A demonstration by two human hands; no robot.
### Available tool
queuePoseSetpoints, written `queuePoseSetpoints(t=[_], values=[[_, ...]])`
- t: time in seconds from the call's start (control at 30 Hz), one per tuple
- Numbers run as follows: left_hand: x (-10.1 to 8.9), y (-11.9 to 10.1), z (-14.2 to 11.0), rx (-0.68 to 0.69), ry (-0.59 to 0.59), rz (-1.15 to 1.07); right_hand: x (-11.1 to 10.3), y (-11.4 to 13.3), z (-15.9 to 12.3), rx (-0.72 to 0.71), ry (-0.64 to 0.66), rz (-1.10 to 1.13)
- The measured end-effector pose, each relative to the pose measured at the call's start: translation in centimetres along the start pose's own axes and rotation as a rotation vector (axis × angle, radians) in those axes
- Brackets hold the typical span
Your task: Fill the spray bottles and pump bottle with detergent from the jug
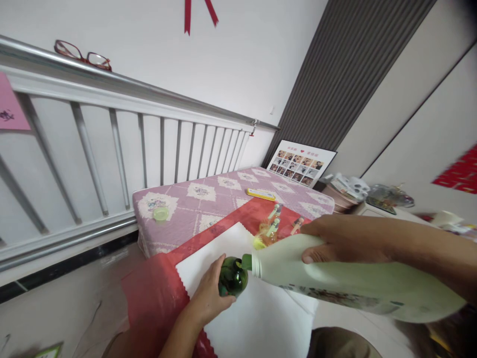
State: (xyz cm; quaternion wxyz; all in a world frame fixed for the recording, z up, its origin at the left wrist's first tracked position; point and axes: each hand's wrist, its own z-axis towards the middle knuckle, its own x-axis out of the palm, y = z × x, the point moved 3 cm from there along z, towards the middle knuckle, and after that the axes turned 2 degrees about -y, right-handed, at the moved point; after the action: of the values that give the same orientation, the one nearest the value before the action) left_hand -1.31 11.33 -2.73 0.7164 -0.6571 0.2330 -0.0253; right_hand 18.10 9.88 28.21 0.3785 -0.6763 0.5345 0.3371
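Note:
My left hand (208, 296) is wrapped around a small, round, dark green see-through bottle (238, 282) above a white cloth (261, 318). My right hand (324, 243) grips a large pale green jug (357, 281) from above. The jug is tilted nearly flat, its neck pointing left. A green spout at the neck's end meets the top of the bottle; whether liquid is passing cannot be made out. Several small bottles with pale tops (274, 226) stand behind the jug's neck on a red cloth (238, 219).
A pale green round lid (161, 214) and a yellow-edged box (261, 194) lie on the purple patterned cover (201, 191). A photo board (300, 164) leans at the far end. Along the left runs a white radiator (122, 144), with glasses (84, 57) on its top rail.

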Motion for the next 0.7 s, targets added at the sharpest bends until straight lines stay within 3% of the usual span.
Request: queuePoseSetpoints(t=[0.7], values=[[-0.03, 0.12, 0.14, 0.008, -0.009, -0.005, -0.48, 0.60, -0.12, -0.007, 0.010, -0.022]])
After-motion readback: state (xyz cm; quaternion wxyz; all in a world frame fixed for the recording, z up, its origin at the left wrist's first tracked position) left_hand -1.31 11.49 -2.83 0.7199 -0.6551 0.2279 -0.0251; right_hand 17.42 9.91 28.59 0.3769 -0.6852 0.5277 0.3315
